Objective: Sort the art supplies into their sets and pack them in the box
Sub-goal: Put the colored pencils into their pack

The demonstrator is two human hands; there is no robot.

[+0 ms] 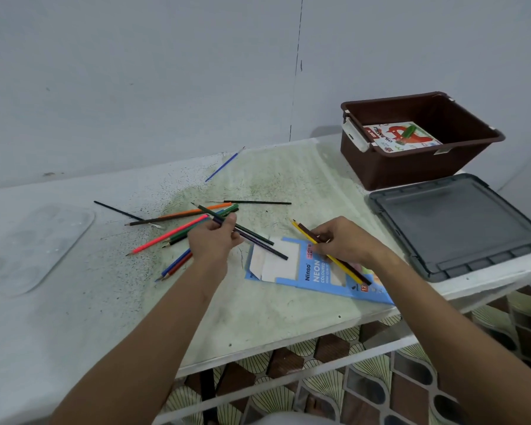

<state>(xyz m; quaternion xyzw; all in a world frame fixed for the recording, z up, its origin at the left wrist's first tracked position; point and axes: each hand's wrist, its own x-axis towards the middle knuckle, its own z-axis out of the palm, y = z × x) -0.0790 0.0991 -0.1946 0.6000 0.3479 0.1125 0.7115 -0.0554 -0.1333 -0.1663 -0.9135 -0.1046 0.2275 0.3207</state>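
Brown box holding an oil pastels pack; grey lid alongside.
Left hand gripping dark pencils, right hand pinching yellow and brown pencils over blue pencil carton.

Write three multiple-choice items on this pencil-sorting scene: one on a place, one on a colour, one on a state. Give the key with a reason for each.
1. Where is the oil pastels pack?
A. Inside the brown box
B. On the grey lid
C. Under the table

2. What colour is the pencil carton lying on the table?
A. Red
B. Blue
C. Black

3. What is the right hand doing?
A. Resting open and empty
B. Pressing on the lid
C. Gripping a few pencils

Key: 1 A, the pack lies on the box floor. 2 B, its printed face is blue. 3 C, fingers curl round yellow and dark pencils over the carton.
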